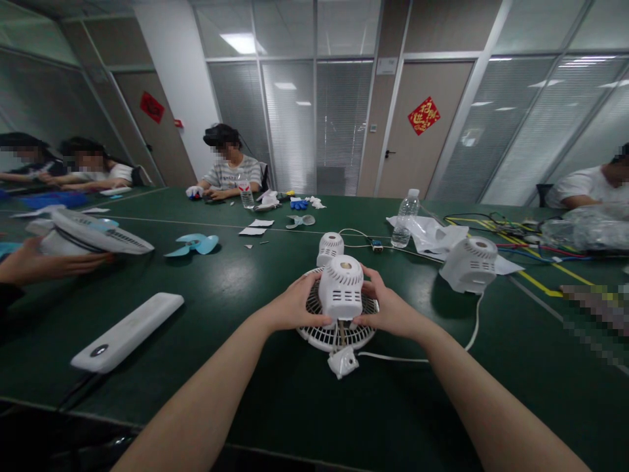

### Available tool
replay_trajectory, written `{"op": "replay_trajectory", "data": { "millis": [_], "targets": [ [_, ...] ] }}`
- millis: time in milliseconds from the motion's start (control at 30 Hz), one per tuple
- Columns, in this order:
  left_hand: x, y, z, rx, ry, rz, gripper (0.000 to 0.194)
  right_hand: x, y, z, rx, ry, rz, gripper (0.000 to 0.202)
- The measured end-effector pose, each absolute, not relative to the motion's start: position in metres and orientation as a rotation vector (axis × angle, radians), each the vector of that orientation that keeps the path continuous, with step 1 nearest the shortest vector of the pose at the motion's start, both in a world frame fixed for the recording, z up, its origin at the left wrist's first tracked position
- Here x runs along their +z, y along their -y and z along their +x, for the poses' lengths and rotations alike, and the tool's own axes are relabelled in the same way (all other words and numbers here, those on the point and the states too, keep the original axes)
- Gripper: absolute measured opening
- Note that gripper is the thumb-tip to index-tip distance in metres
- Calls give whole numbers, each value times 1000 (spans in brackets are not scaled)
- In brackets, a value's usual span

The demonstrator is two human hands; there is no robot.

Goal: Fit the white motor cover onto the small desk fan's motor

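A white fan motor housing [343,288] with vent slots is gripped from both sides, my left hand [301,303] on its left and my right hand [382,303] on its right. Beneath it lies a round white fan grille [314,335], partly covered by my hands and the housing. In front of the grille is a small white plastic piece [343,362], with a white cable [393,358] beside it running right. A second white housing [331,247] stands just behind the held one. Farther right sits another white housing [469,264] with a cable.
A white power bank-like block [128,331] lies left. Another person's hand [63,265] holds a white fan part [93,233]. Blue fan blades [194,244], a water bottle [407,218], plastic bags [432,233] and tangled wires [511,226] are on the green table [236,282].
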State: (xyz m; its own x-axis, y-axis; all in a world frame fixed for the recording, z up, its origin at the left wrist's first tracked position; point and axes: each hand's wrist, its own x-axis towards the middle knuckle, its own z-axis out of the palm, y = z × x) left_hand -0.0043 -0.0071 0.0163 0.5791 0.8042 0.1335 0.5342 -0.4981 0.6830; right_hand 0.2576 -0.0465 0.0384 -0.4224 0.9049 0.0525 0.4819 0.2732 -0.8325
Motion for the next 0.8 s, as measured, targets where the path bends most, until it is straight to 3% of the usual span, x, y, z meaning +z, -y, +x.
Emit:
{"op": "replay_trajectory", "data": {
  "millis": [800],
  "targets": [
    [11,5,-3,618,-1081,2261,102,30,45,256,1065,2012,-1180,105]
  ]
}}
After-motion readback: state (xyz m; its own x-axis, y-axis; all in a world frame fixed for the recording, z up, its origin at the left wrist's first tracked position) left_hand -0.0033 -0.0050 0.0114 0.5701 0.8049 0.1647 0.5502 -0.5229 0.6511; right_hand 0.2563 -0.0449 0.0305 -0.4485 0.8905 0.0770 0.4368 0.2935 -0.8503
